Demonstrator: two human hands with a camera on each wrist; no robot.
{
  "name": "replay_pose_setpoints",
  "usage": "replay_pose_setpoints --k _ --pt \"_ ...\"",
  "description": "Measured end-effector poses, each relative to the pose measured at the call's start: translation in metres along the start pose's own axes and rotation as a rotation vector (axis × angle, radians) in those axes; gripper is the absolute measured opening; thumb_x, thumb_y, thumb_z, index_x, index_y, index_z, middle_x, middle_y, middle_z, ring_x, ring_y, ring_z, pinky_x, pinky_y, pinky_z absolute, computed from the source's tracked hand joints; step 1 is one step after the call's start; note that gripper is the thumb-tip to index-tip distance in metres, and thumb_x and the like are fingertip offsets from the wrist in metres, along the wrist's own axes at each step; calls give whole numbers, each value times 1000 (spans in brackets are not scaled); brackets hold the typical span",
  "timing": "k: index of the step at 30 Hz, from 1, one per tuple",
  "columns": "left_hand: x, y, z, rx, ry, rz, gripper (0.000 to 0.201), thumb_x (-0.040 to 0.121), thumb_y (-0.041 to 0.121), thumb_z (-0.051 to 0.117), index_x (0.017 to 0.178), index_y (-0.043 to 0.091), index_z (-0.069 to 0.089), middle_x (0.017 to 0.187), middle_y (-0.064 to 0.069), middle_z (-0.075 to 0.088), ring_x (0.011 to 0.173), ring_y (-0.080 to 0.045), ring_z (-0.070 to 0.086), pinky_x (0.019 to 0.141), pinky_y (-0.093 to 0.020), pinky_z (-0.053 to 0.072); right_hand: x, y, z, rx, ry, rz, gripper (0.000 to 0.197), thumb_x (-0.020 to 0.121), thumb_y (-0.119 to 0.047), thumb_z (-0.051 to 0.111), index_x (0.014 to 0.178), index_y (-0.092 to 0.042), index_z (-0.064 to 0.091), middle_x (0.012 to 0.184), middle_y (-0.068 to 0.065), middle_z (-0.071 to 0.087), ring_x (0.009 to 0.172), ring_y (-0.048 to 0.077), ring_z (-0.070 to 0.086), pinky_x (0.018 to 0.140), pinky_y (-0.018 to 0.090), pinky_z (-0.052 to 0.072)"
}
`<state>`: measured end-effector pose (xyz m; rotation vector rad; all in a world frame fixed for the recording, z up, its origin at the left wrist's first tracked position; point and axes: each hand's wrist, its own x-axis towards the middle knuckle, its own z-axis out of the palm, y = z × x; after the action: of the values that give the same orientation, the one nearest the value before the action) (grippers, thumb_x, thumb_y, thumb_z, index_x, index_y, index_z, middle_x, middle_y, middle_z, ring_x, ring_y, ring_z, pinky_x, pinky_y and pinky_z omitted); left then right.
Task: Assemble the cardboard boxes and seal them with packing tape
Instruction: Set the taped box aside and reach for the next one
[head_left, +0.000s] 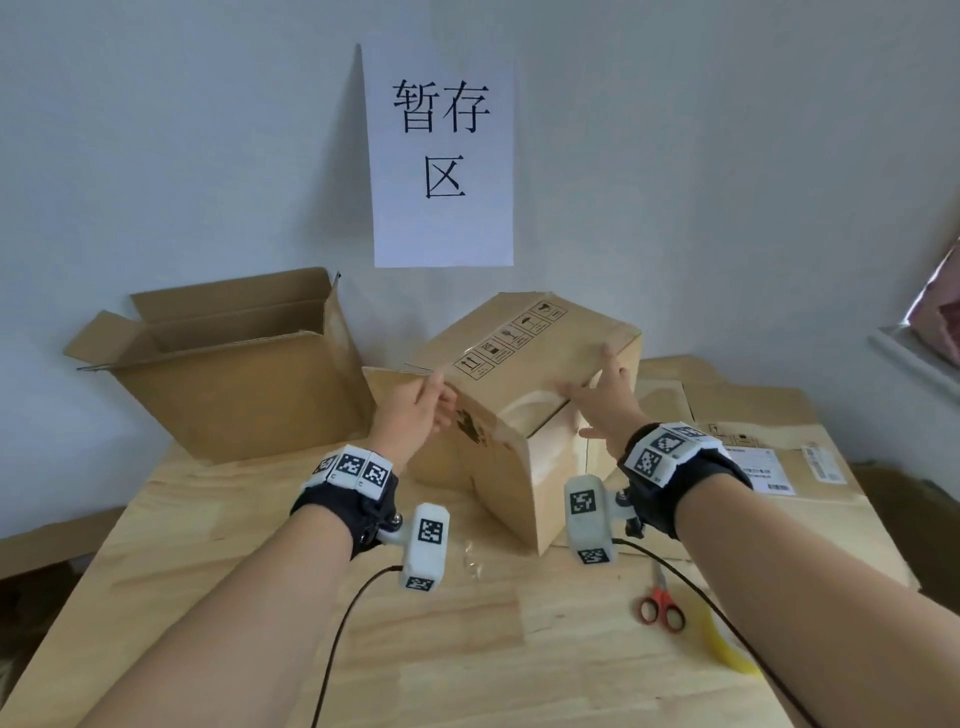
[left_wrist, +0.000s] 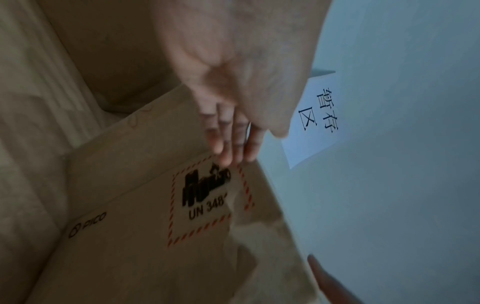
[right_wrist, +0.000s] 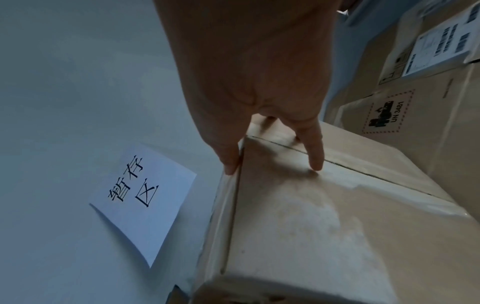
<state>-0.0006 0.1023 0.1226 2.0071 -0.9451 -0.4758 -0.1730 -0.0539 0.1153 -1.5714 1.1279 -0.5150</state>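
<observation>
A brown cardboard box (head_left: 519, 364) with handling symbols printed on it is tipped up on the wooden table (head_left: 249, 530), one closed end turned toward me. Glossy clear tape (right_wrist: 363, 185) runs along that end's seam. My left hand (head_left: 421, 410) grips the box's left edge, thumb on top and fingers curled underneath; the left wrist view shows those fingers (left_wrist: 233, 144) lying on the printed side of the box (left_wrist: 130, 205). My right hand (head_left: 608, 400) rests spread on the upper right edge of the box (right_wrist: 311, 216), with straight fingers (right_wrist: 315, 156) touching the seam.
An open box (head_left: 234, 374) with raised flaps stands at the back left against the wall. Flattened cartons (head_left: 753, 447) with labels lie on the right. Red-handled scissors (head_left: 660, 608), a yellow strip (head_left: 727, 649) and a crumpled bit of clear tape (head_left: 472, 561) lie near the front. A paper sign (head_left: 441, 156) hangs on the wall.
</observation>
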Motion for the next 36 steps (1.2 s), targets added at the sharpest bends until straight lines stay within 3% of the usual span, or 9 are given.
replay_pose_setpoints --k 4,8,13,17,21,26,30,34,36 --pt "26 -3 -18 223 230 41 35 102 31 34 117 12 59 119 -7 62 105 -20 56 85 -27 38 -7 6 -11 34 31 41 78 91 -30 61 149 -37 10 142 8 35 104 25 53 76 41 58" --pt "49 -4 -18 458 40 30 44 102 39 29 129 13 52 130 -8 55 118 -26 52 96 -35 39 -13 6 -21 91 58 101 85 89 -29 64 150 -35 4 133 7 47 105 25 56 66 34 57" --pt "66 15 -25 652 41 59 55 101 46 27 111 4 61 115 -13 61 117 -30 50 99 -38 36 -19 13 -25 118 140 108 94 86 -33 67 150 -33 -2 125 4 47 99 23 56 70 34 58" --pt "67 20 -28 701 -88 -83 53 100 51 23 84 10 53 85 -7 55 93 -26 52 82 -32 37 -24 12 -32 61 141 139 63 90 -37 61 140 -10 34 115 8 54 82 17 57 81 39 57" --pt "63 18 -27 689 -183 -136 69 97 58 24 116 1 57 110 -15 62 101 -29 60 86 -34 47 -25 12 -32 125 65 139 45 92 -27 58 131 -13 40 126 10 51 105 27 57 81 46 56" --pt "54 15 -22 701 -229 -142 70 96 59 25 109 2 63 103 -14 65 98 -29 62 80 -34 47 -34 7 -32 171 28 196 60 95 -19 54 143 -19 17 136 7 41 119 29 48 81 42 56" --pt "47 14 -19 855 -302 -162 76 96 63 14 134 8 52 137 -14 51 122 -31 50 101 -39 39 -38 8 -29 131 25 174 55 96 -18 53 142 -22 22 139 9 42 119 32 49 82 47 56" --pt "47 16 -18 1013 -311 -221 88 92 67 2 135 6 50 146 -14 42 138 -29 32 113 -43 20 -37 8 -26 132 64 133 56 96 -21 52 144 -22 21 137 10 43 111 29 52 77 48 58" --pt "42 22 -19 955 -314 -243 85 95 63 5 138 2 45 147 -16 39 137 -30 34 110 -39 25 -35 8 -25 140 80 120 62 97 -21 51 147 -27 16 138 8 43 104 25 50 76 49 57"
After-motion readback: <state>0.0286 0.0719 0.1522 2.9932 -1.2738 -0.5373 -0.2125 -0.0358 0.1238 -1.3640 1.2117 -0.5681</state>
